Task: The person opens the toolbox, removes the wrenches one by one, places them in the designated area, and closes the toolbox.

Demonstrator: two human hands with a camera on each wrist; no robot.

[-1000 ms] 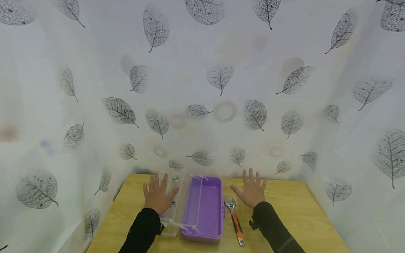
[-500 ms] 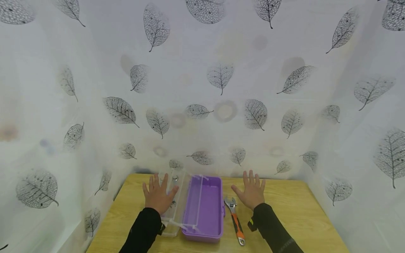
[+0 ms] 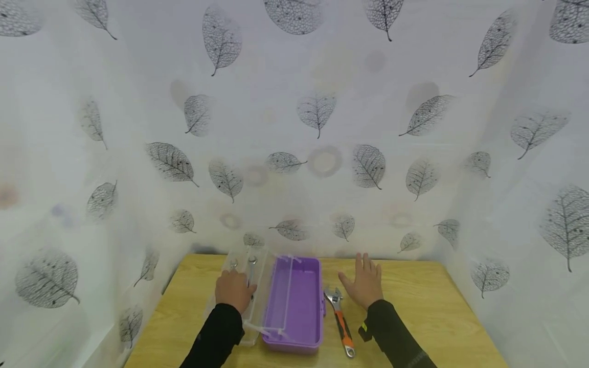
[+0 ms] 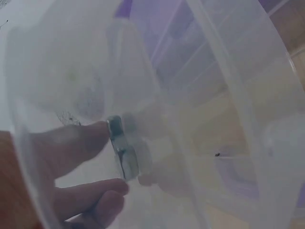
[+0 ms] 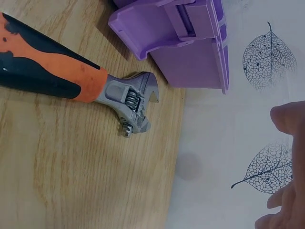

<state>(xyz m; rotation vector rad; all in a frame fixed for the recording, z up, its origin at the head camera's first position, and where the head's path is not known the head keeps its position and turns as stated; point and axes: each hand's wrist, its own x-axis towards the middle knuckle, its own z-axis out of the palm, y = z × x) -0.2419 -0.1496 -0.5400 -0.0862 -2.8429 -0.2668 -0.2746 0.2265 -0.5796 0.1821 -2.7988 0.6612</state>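
Observation:
My left hand [image 3: 233,290] reaches down, fingers bent, into the clear plastic tray [image 3: 250,335] on the left. In the left wrist view, through clear plastic, its thumb and fingertips pinch the metal end of a wrench [image 4: 122,148]. The head view shows that wrench's far end just beyond the knuckles, and a second wrench [image 3: 251,268] lies beside it. My right hand [image 3: 366,286] is held with fingers extended, touching nothing. Left of it lies an adjustable wrench [image 3: 341,322] with an orange and black handle, also large in the right wrist view.
A purple box [image 3: 320,327] stands open at mid-table, with the clear tray on its left and clear plastic overlapping its left part. Its purple latch [image 5: 143,28] juts toward the adjustable wrench. A leaf-patterned curtain [image 3: 294,194] surrounds the wooden table [image 3: 414,312].
My left hand has gone from spread fingers above the tray to bent fingers pinching a wrench. My right hand has dropped slightly, its fingers closer together. The head view has shifted slightly.

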